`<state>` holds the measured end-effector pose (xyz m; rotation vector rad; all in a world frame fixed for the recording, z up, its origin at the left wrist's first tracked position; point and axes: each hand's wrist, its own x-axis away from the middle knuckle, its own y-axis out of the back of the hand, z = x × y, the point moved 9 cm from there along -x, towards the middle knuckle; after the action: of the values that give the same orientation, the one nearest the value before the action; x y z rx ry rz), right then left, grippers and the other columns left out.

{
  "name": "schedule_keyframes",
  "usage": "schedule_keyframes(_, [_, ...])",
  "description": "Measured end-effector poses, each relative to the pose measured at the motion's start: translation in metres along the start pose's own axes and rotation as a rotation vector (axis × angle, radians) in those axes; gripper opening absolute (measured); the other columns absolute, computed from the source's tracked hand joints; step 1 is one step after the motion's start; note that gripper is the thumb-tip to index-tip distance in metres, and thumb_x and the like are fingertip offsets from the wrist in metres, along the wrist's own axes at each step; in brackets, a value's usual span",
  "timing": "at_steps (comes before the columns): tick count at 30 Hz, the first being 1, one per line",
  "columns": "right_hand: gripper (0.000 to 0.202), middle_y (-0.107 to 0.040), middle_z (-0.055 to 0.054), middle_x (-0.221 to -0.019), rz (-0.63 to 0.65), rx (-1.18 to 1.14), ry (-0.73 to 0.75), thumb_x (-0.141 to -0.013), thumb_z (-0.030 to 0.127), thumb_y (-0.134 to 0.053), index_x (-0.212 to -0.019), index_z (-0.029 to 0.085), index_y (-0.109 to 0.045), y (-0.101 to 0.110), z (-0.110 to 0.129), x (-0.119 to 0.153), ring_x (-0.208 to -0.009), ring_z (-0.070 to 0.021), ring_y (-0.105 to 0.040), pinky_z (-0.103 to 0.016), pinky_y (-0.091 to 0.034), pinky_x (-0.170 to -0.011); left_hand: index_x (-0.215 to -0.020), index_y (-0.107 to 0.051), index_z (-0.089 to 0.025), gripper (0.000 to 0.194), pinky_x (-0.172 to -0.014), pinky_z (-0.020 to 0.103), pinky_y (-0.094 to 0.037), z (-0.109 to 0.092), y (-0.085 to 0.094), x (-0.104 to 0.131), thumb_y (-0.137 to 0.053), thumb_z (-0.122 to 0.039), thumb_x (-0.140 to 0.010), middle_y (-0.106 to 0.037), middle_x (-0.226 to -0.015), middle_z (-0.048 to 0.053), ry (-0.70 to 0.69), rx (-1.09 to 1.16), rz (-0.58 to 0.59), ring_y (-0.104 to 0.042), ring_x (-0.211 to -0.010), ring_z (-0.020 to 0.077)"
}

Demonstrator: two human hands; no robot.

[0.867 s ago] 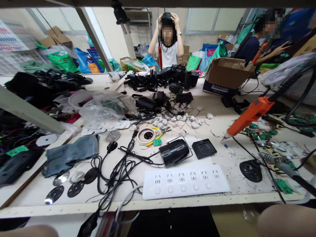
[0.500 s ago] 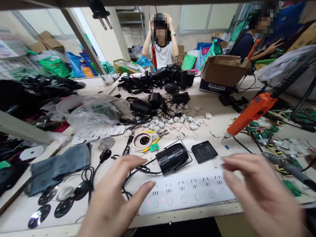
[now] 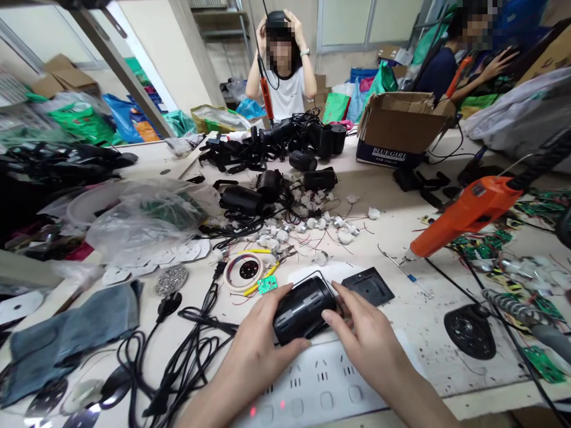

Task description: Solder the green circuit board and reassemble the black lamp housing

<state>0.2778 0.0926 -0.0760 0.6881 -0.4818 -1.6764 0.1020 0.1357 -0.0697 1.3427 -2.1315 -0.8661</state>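
A black slotted cylinder (image 3: pixel 303 310) with a thin wire bracket lies just above a white power strip (image 3: pixel 328 386). My left hand (image 3: pixel 263 333) is wrapped round its left end, thumb along the near side. At its right end, my right hand (image 3: pixel 363 324) grips it with thumb and fingers. Behind my right hand is a black square plate (image 3: pixel 369 286). A small green circuit board (image 3: pixel 267 285) and a cream ring (image 3: pixel 243 270) sit beyond my left hand.
An orange electric screwdriver (image 3: pixel 464 217) stands at the right. Black cables (image 3: pixel 187 351) and a grey cloth (image 3: pixel 71 336) lie left. Farther back are white motors, black housings and a cardboard box (image 3: pixel 395 128). Two people are beyond the table.
Both hands have moved inward from either side and closed on the black cylinder. The view has shifted, showing more of the table at the lower right.
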Motion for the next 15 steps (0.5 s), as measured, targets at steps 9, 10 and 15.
schedule_keyframes(9, [0.039, -0.064, -0.011, -0.100, 0.009, -0.023, -0.029, -0.097, 0.039, -0.047, -0.124, 0.014, -0.060, 0.009, -0.003, -0.009, -0.092, -0.0264, -0.064, -0.039, -0.059, -0.076, -0.123, -0.048, -0.023, 0.069, -0.098, 0.050, -0.049, 0.007, -0.008, -0.004, -0.078, -0.028, -0.061, -0.066, -0.120, 0.010, 0.152, 0.156, -0.022, -0.063, -0.111, 0.0300])
schedule_keyframes(10, [0.039, -0.064, -0.011, -0.101, 0.016, -0.019, -0.023, -0.098, 0.039, -0.047, -0.124, 0.014, -0.059, 0.010, -0.003, -0.010, -0.094, -0.0264, -0.064, -0.040, -0.059, -0.078, -0.121, -0.049, -0.023, 0.067, -0.097, 0.050, -0.049, 0.008, -0.009, -0.004, -0.078, -0.028, -0.061, -0.067, -0.118, 0.009, 0.159, 0.161, -0.023, -0.063, -0.110, 0.0298])
schedule_keyframes(15, [0.039, -0.065, -0.013, -0.111, 0.057, 0.022, 0.045, -0.102, 0.031, -0.035, -0.126, 0.013, -0.059, 0.014, 0.004, -0.012, -0.102, -0.0261, -0.064, -0.044, -0.055, -0.090, -0.115, -0.052, -0.023, 0.061, -0.094, 0.049, -0.049, 0.009, -0.009, -0.001, -0.078, -0.027, -0.060, -0.067, -0.114, 0.008, 0.166, 0.163, -0.058, -0.063, -0.105, 0.0291])
